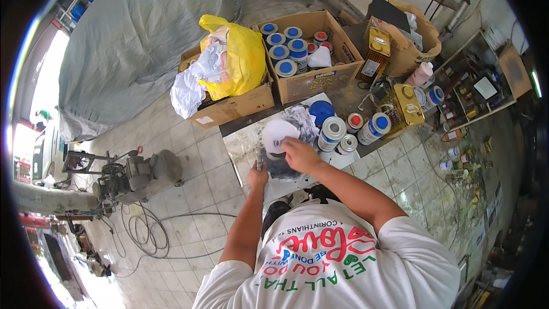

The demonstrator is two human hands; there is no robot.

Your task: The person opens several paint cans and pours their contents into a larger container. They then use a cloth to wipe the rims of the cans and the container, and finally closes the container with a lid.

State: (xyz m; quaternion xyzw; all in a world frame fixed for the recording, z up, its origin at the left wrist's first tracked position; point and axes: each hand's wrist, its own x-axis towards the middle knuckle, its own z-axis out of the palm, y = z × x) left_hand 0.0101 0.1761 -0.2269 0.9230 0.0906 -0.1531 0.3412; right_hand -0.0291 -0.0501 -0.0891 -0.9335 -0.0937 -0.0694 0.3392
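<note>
My left hand (258, 177) is closed around the handle of a metal spray gun (260, 159) held upright over the low work surface. Just to its right, my right hand (301, 154) has its fingers pinched at the lower right edge of a white round piece (279, 131), which bears a small dark ring mark. Whether that piece joins the gun cannot be made out. Beneath both hands lies a paint-stained sheet (243, 137) with dark smears. Beside my right hand stand an open-topped tin (333, 131), a smaller tin (347, 144) and a blue round lid or container (321, 111).
Beyond the sheet are a carton of paint cans (320, 80) and another carton (234, 106) with a yellow bag (246, 57). Gold tins (407, 103) stand to the right. An air compressor (143, 174) and coiled hose (146, 232) lie left. A covered vehicle (131, 40) fills the far left.
</note>
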